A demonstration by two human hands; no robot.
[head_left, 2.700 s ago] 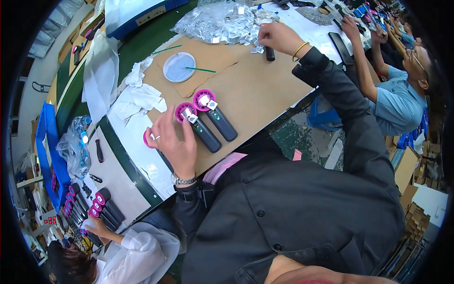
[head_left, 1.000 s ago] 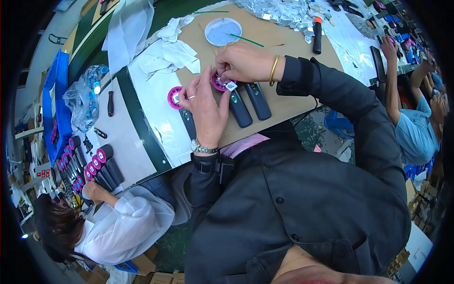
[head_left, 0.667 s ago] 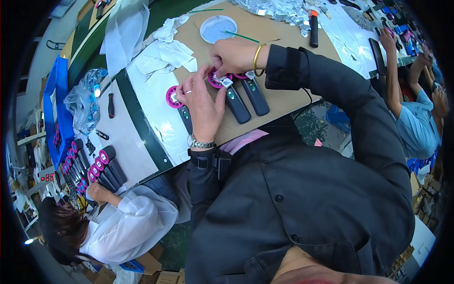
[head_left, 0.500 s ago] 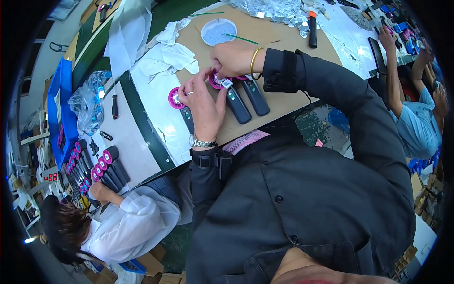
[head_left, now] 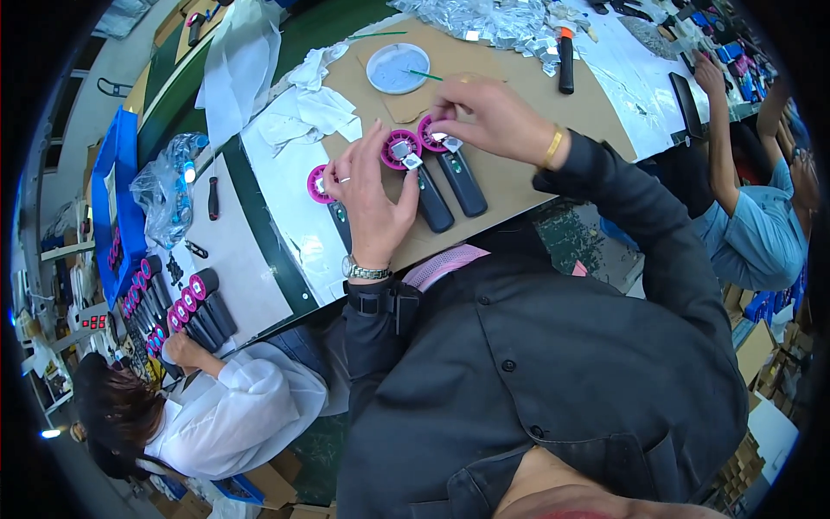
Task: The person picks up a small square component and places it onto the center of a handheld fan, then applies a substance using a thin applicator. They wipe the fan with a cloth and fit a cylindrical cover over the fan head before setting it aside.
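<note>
Left hand (head_left: 373, 201), fingers spread, steadies the middle fan (head_left: 417, 176); right hand (head_left: 487, 118) pinches a tag (head_left: 451, 143) on the next fan (head_left: 450, 162), near the board edge (head_left: 519, 203).

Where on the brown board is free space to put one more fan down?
Free: the board between the right hand and the black marker, and its near edge beyond the fans. Crowded: around the left hand, the dish and the foil pile.

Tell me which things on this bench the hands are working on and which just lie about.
In hand: left hand and right hand on two pink-headed black devices, small silvery piece.
Lying about: white dish, black marker, foil scraps, white cloths.
</note>
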